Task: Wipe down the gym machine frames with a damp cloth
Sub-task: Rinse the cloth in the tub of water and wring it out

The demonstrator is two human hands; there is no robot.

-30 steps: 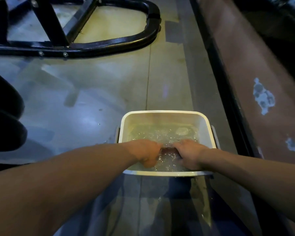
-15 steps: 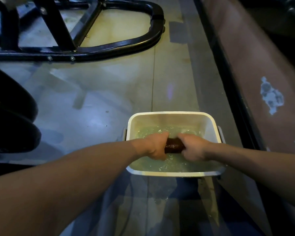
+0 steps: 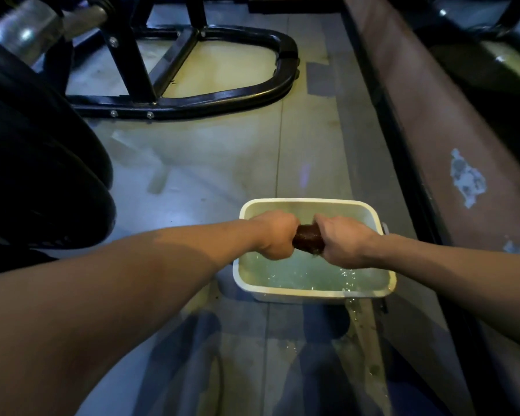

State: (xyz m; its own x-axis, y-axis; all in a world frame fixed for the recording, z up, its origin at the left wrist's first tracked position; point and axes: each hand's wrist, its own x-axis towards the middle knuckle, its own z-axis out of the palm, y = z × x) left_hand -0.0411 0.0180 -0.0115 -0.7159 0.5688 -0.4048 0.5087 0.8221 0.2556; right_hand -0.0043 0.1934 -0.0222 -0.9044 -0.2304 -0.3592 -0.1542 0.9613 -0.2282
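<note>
Left hand [image 3: 275, 235]: fingers curled tightly round the left end of the cloth, held above the tub.
Right hand [image 3: 342, 240]: fingers curled tightly round the right end of the cloth, knuckles up.
Cloth [image 3: 308, 238]: dark brown, rolled into a short thick wad, only its middle visible between the two fists, above the water.
Tub [image 3: 312, 292]: white, rectangular, standing on the floor, partly filled with greenish water.
Machine frame [image 3: 222, 97]: black tubular base with bolts, on the floor well beyond the tub.
Floor [image 3: 222, 163]: grey, glossy, with wet patches near the tub.
Ledge [image 3: 433, 130]: brown, chipped, running along the right.
</note>
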